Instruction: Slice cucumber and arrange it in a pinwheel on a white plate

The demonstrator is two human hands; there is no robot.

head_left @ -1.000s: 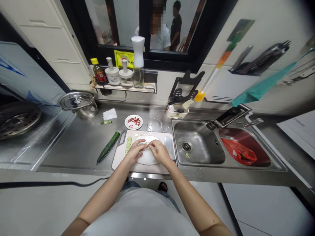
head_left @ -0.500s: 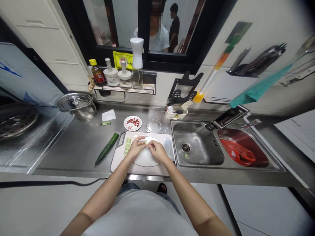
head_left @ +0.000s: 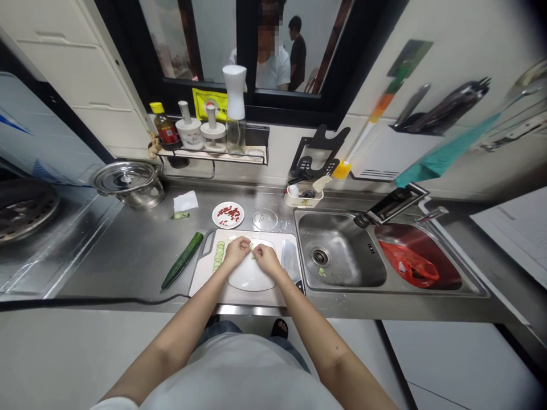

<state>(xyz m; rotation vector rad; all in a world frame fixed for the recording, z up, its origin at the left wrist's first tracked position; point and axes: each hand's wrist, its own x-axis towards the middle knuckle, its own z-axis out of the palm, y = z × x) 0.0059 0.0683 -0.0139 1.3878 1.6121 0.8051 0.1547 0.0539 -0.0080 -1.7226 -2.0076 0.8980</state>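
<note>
Both my left hand [head_left: 237, 251] and my right hand [head_left: 265, 256] are over the far part of a white plate [head_left: 251, 279]. Their fingers pinch a small pale green cucumber slice [head_left: 252, 249] between them. The plate lies on a light cutting board [head_left: 200, 279]. Left of the plate, overlapping cucumber slices [head_left: 218, 256] form a row on the board. A knife [head_left: 292, 259] lies along the board's right side. Beyond the board stands a small white dish [head_left: 228, 215] with red pieces. A whole cucumber [head_left: 182, 261] rests on the steel counter at the left.
The sink [head_left: 342, 250] is to the right, with a faucet [head_left: 391, 208] and a red bag [head_left: 412, 267]. A lidded pot [head_left: 139, 188] stands back left. Bottles and jars fill a wall shelf [head_left: 213, 155]. A person shows in the window.
My left hand's fingers have curled in more around the slice. My right hand remains close beside it. The whole view has shifted slightly.
</note>
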